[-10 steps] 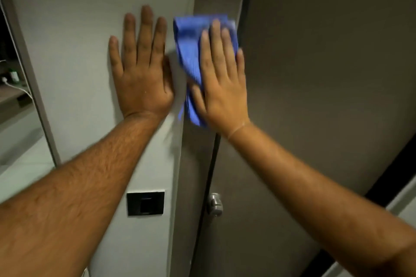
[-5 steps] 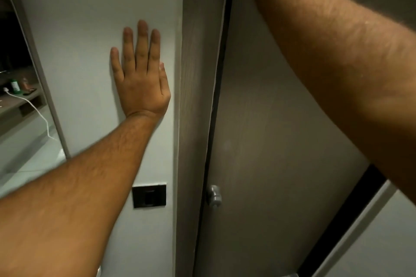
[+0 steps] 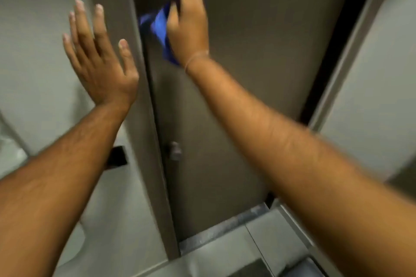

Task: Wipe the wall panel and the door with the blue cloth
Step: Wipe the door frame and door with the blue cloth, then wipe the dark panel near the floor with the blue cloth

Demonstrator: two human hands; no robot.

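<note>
Right hand [image 3: 189, 29] presses the crumpled blue cloth [image 3: 161, 27] flat against the grey-brown door [image 3: 258, 63] for wiping contact; left hand [image 3: 101, 60], fingers spread, empty, hovers by the pale wall panel [image 3: 38, 51].

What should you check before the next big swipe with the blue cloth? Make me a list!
1. Blue cloth under the right hand: ok, the palm presses it flat.
2. Cloth on the door: ok, it sits near the door's left edge, high up.
3. Cloth spread out: not ok, it looks bunched and folded.
4. Left hand out of the way: ok, open, over the pale wall panel, left of the frame.
5. Left hand touching the wall: cannot tell, the picture is blurred.
6. Door knob in the cloth's path: ok, it is far below.
</note>
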